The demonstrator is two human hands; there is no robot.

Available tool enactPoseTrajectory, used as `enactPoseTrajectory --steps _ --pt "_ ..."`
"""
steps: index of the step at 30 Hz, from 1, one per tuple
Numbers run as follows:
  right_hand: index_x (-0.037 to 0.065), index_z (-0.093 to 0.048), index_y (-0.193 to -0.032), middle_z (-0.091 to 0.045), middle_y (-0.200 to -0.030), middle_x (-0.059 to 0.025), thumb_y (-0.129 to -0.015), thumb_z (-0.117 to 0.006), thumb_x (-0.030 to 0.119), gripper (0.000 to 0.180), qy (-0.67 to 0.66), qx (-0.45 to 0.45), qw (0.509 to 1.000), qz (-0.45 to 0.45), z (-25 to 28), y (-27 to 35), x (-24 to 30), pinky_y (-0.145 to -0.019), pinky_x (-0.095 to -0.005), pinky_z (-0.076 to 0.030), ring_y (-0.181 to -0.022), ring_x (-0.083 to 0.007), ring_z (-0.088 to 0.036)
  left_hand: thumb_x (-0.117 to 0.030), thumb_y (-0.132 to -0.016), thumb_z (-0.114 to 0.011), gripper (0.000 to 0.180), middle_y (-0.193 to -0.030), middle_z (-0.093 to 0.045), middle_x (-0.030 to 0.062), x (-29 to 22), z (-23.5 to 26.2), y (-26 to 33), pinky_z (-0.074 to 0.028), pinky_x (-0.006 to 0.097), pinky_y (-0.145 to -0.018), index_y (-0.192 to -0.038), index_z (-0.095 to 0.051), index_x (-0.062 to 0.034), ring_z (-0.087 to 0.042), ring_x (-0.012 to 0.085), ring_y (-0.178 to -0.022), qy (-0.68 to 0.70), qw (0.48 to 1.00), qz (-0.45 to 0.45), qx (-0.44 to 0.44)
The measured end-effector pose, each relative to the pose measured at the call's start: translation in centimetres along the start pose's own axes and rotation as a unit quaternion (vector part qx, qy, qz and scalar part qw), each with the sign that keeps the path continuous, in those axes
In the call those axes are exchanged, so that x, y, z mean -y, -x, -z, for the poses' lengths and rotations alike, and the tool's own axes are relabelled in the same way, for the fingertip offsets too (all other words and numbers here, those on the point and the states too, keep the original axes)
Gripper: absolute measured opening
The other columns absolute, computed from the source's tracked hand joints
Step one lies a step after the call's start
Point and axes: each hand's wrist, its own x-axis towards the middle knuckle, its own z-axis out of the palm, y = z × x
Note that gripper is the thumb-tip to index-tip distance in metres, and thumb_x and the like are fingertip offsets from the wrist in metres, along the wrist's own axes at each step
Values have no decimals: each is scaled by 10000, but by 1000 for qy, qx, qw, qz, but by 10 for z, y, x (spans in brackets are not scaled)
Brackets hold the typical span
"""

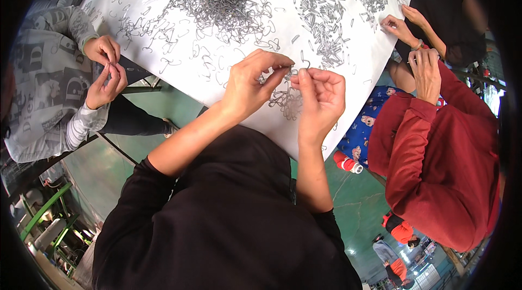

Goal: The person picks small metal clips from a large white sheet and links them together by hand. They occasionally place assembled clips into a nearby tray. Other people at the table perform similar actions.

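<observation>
Over the near edge of the white table, my two hands are close together with their fingertips pinched. My left hand (251, 82) is closed on small bent metal wire pieces whose ends show at its fingertips. Between the thumb and fingers of my right hand (319, 100) is a small dark wire hook (306, 63), its curved end sticking up. The two hands' pieces almost meet; whether they are joined is too small to tell. Just below and partly behind the hands lies a small heap of wire pieces (285, 105).
A dense pile of bent wire hooks (224, 1) sits on the table (209, 86). Many short narrow metal clips (326, 21) are spread farther right. Co-workers sit left (106, 72), right in a red sleeve (427, 148), and far right in black (448, 18). A red bottle (345, 161) is beside the table.
</observation>
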Motion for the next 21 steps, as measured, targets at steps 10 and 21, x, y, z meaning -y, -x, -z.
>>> enactPoseTrajectory --steps 10,21 --pt "-8 -457 -911 -601 -918 -150 -850 -628 -91 200 9 -32 986 161 16 -6 -17 -663 -279 -575 -788 -199 -673 34 -769 -695 268 -891 -668 77 41 -37 -14 -490 308 -685 -1022 -647 -42 -614 229 -817 -45 991 -121 -31" --pt "-17 -471 -875 -609 -926 -159 -835 -629 -116 190 65 -62 977 195 41 -10 -14 -681 -283 -569 -776 -199 -677 -56 -780 -591 273 -976 -552 108 150 -104 -73 -517 341 -803 -1047 -562 -9 -560 268 -925 -451 849 -176 212"
